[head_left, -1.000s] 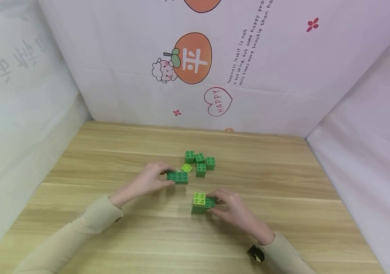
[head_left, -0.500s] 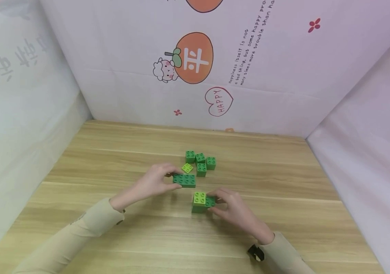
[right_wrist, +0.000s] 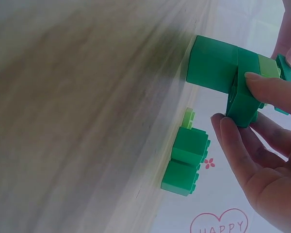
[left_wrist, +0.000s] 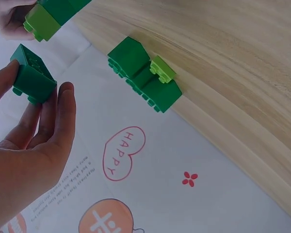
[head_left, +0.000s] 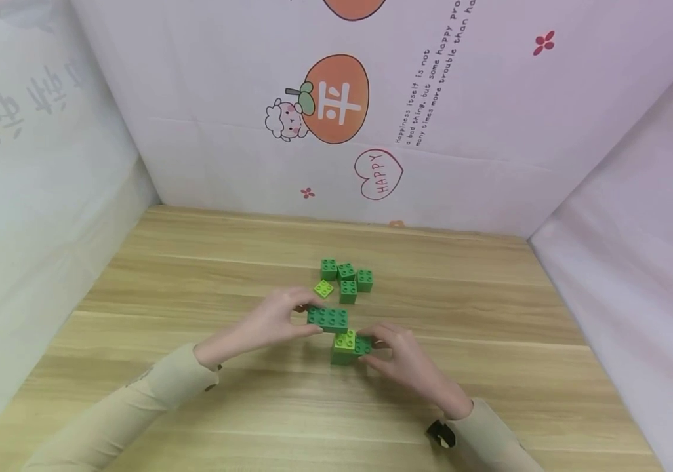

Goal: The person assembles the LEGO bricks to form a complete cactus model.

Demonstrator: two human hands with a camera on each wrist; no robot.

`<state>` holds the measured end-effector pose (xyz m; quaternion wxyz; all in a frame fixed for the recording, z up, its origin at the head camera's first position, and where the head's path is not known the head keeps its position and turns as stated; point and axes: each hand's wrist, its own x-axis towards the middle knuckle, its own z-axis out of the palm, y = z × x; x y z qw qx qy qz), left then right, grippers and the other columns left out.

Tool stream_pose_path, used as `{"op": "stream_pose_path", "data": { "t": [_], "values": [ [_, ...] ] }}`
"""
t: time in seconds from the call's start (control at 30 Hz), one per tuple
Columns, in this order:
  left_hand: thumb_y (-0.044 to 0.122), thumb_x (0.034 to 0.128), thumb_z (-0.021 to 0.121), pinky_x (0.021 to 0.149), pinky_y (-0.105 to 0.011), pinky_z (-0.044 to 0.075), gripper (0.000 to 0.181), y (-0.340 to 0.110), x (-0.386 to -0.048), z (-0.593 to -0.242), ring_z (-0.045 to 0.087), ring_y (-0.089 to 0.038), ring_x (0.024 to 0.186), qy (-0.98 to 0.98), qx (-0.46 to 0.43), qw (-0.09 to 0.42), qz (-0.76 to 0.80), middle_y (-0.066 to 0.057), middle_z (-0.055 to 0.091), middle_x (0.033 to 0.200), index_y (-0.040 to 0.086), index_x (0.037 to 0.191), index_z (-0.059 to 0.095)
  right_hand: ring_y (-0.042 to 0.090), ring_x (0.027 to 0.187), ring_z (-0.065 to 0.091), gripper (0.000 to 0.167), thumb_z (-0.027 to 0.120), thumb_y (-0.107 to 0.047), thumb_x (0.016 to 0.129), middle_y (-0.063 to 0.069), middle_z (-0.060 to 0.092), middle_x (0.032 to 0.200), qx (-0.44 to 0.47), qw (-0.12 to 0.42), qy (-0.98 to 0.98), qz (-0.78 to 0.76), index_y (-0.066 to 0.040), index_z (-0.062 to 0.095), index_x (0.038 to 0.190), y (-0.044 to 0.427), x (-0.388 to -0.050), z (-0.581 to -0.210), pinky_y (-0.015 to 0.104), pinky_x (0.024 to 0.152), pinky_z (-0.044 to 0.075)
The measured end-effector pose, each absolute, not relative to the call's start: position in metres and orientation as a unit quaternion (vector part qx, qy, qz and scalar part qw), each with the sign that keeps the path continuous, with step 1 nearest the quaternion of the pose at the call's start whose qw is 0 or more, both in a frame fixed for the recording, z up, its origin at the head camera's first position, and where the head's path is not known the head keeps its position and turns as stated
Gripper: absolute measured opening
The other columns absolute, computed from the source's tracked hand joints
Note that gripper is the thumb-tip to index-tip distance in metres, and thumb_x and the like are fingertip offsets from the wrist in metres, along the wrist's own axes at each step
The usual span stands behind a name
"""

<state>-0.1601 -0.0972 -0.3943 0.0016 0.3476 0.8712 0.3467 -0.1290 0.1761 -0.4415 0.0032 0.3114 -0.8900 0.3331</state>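
At the near right of the wooden table [head_left: 277, 426], a small black object [head_left: 441, 434] sits just beside the cuff of the right sleeve [head_left: 490, 436] (what it is, I can't tell). The right hand [head_left: 404, 357] is partly curled, thumb on one side and fingers on the other, and pinches the right end of a stack [head_left: 342, 358]. That stack has a green block at its base, a second green block [head_left: 363, 345] above it sticking out to the right, and a lime block [head_left: 345, 340] on top, studs up.

Slightly farther and to the left, the left hand [head_left: 277, 318], half bent with its thumb on the near side, grips the left end of a long green block [head_left: 329, 318]. This block has eight studs and hangs just above the stack, apart from it.

Beyond both hands, four small green blocks [head_left: 347, 294] stand close together, one turned at an angle. A flat lime piece [head_left: 323, 288] lies to their left, studs up.

Farthest off, a white cloth [head_left: 224, 164] rises behind the table, printed with a red heart [head_left: 378, 174] reading HAPPY and an orange fruit [head_left: 336, 72].
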Motion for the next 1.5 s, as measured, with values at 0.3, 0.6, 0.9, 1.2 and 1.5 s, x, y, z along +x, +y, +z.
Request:
{"op": "stream_pose_path", "data": {
  "t": [0.3, 0.6, 0.9, 1.2, 1.5],
  "values": [
    [0.019, 0.0821, 0.08, 0.08, -0.024, 0.061, 0.03, -0.093, -0.159, -0.395, 0.065, -0.009, 0.09, 0.864, 0.367, -0.001, 0.346, -0.003, 0.073, 0.106, 0.009, 0.109, 0.071, 0.019, 0.094, 0.072, 0.038, 0.079, -0.003, 0.078, 0.01, 0.073, 0.108, 0.315, 0.008, -0.888, 0.335, -0.002, 0.067, 0.115, 0.176, -0.13, -0.441, 0.027, 0.082, 0.063],
    [0.018, 0.0828, 0.079, 0.084, -0.029, 0.061, 0.032, -0.09, -0.156, -0.397, 0.067, -0.014, 0.095, 0.867, 0.366, 0.009, 0.338, -0.005, 0.072, 0.107, 0.007, 0.111, 0.07, 0.018, 0.093, 0.072, 0.039, 0.08, -0.003, 0.078, 0.01, 0.073, 0.108, 0.318, 0.013, -0.887, 0.334, -0.001, 0.067, 0.114, 0.176, -0.13, -0.44, 0.027, 0.082, 0.063],
    [0.015, 0.0814, 0.08, 0.083, -0.03, 0.062, 0.033, -0.087, -0.155, -0.401, 0.067, -0.014, 0.094, 0.866, 0.368, 0.017, 0.338, -0.007, 0.072, 0.106, 0.005, 0.111, 0.07, 0.018, 0.093, 0.072, 0.04, 0.08, -0.002, 0.078, 0.01, 0.072, 0.108, 0.317, 0.011, -0.888, 0.333, -0.001, 0.067, 0.115, 0.176, -0.129, -0.441, 0.026, 0.082, 0.063],
    [0.013, 0.0815, 0.079, 0.082, -0.029, 0.062, 0.032, -0.085, -0.153, -0.4, 0.067, -0.014, 0.093, 0.863, 0.38, 0.016, 0.333, -0.006, 0.072, 0.104, 0.004, 0.111, 0.069, 0.019, 0.094, 0.072, 0.04, 0.08, -0.002, 0.078, 0.011, 0.072, 0.109, 0.315, 0.007, -0.888, 0.335, -0.001, 0.067, 0.115, 0.176, -0.13, -0.441, 0.026, 0.082, 0.063],
    [0.012, 0.0824, 0.078, 0.084, -0.031, 0.062, 0.033, -0.083, -0.151, -0.401, 0.067, -0.014, 0.095, 0.867, 0.373, 0.023, 0.329, -0.005, 0.073, 0.105, 0.005, 0.113, 0.068, 0.019, 0.093, 0.072, 0.039, 0.08, -0.003, 0.078, 0.012, 0.072, 0.109, 0.312, 0.007, -0.89, 0.333, 0.0, 0.067, 0.115, 0.176, -0.13, -0.442, 0.026, 0.081, 0.063]
  ]
}}
